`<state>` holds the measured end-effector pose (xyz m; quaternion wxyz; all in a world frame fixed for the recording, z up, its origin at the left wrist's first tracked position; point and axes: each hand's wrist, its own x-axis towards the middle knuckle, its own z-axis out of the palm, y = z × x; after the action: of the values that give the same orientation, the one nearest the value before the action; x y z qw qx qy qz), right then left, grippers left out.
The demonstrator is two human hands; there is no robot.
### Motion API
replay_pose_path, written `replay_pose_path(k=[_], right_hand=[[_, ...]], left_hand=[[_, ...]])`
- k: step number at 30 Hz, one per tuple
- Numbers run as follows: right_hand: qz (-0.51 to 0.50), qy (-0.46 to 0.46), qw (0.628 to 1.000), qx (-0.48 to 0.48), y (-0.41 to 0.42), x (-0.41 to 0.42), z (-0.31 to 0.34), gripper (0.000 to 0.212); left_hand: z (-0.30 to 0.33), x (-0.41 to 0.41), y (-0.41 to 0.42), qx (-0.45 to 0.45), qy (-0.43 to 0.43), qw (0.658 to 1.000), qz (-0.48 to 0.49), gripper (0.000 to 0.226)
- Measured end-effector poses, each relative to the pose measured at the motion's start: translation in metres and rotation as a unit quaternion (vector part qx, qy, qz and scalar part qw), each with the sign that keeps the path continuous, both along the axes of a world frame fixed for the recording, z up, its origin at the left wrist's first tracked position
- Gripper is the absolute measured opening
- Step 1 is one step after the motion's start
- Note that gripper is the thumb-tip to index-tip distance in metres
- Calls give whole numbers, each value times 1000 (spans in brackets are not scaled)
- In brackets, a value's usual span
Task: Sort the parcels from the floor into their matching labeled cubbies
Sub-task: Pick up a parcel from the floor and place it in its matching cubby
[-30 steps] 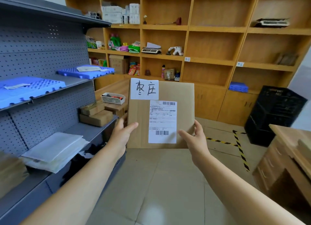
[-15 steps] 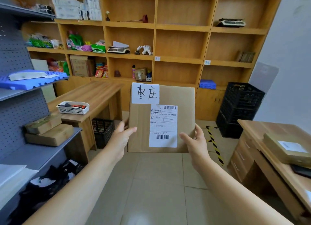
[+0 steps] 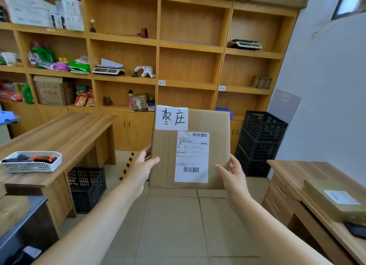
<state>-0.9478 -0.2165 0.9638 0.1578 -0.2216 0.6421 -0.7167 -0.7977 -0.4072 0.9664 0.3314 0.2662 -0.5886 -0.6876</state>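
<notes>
I hold a flat brown cardboard parcel (image 3: 215,146) upright in front of me, in the middle of the head view. A white handwritten paper tag sits on its top left corner, with a printed shipping label below. My left hand (image 3: 143,165) grips its left edge and my right hand (image 3: 231,171) grips its right edge. Behind it stands the wooden cubby shelf (image 3: 190,45), with small white labels (image 3: 161,82) on the shelf edges. The cubbies right of centre are mostly bare.
A wooden desk (image 3: 65,134) with a white basket (image 3: 31,161) stands at left, a black crate (image 3: 87,187) under it. Stacked black crates (image 3: 259,142) stand at right. Another desk (image 3: 316,177) at lower right carries a parcel (image 3: 336,201). Tiled floor lies ahead.
My view has swung right, from the grey metal rack toward the wooden cubbies and the right desk. The parcel stays upright in both hands.
</notes>
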Motion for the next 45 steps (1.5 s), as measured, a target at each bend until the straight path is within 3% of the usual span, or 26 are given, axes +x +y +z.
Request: replay_pose_path(k=[7, 13, 19, 27, 34, 45], right_hand=[[-20, 8, 999, 26, -55, -77, -9, 60], [-10, 50, 997, 66, -99, -170, -28, 81], [16, 87, 990, 113, -148, -279, -23, 95], [55, 88, 984, 143, -224, -380, -16, 95], [82, 72, 986, 126, -326, -437, -20, 95], [59, 73, 989, 118, -542, -521, -11, 96]], left_hand=[[-16, -89, -62, -3, -31, 999, -10, 50], [-30, -184, -96, -36, -68, 997, 3, 52], [-18, -286, -123, -170, -135, 976, 30, 67], [-23, -374, -180, -170, -144, 974, 47, 90], [-30, -429, -278, -219, -172, 958, 65, 109], [-13, -519, -501, -286, -162, 942, 60, 112]])
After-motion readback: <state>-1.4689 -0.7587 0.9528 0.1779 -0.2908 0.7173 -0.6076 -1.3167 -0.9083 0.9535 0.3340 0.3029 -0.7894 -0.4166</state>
